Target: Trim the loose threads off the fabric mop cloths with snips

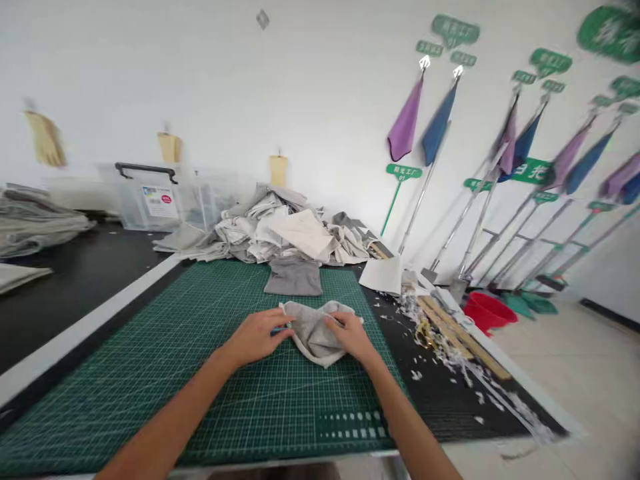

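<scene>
The person's left hand [257, 335] grips one edge of a pale grey cloth [317, 333] — a slim blue item [279, 329] also sits between its fingers — while the right hand [353, 335] pinches the opposite side. The cloth is over the green mat [200, 380] on the black surface [435, 407], near a darker grey piece [294, 277] and a fabric heap [305, 233].

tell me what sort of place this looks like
Probably a sewing or textile workshop: a light-grey cloth piece is held over a green gridded cutting mat, and a heap of grey and off-white fabric lies at the mat's far edge.
</scene>
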A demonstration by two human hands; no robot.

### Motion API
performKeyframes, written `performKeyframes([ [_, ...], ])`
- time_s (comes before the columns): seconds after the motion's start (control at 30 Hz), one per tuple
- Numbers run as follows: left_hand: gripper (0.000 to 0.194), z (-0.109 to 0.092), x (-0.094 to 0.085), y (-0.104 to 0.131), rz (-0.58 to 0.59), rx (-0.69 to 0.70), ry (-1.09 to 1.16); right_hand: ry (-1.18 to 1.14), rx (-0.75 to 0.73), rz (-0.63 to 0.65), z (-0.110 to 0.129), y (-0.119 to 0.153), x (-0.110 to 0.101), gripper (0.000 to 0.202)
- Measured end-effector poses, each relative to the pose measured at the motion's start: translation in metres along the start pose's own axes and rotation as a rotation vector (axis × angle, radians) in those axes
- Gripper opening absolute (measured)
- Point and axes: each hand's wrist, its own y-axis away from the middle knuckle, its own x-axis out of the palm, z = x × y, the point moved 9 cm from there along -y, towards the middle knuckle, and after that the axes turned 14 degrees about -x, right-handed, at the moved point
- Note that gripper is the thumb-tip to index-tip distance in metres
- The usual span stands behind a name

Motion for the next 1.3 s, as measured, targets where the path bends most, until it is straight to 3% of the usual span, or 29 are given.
performKeyframes([
  [0.43,0.024,-0.002,0.000,-0.001,-0.025,0.025,-0.057,-0.005,-0.005,-0.026,0.001,0.000,0.000,0.034],
  [0.77,0.027,-0.024,0.003,0.006,0.009,0.108,-0.006,-0.003,-0.006,-0.046,0.002,0.000,-0.001,0.034],
  [1.1,0.025,-0.007,-0.012,0.001,0.026,0.045,-0.078,-0.002,-0.012,-0.043,-0.001,0.000,-0.001,0.032],
  [1.23,0.027,-0.004,-0.010,0.000,0.052,0.032,-0.088,0.011,-0.015,-0.036,0.002,0.000,0.000,0.028],
  [1.3,0.027,-0.002,-0.009,0.000,0.059,0.015,-0.115,0.113,-0.032,-0.092,0.011,0.003,-0.006,0.022],
])
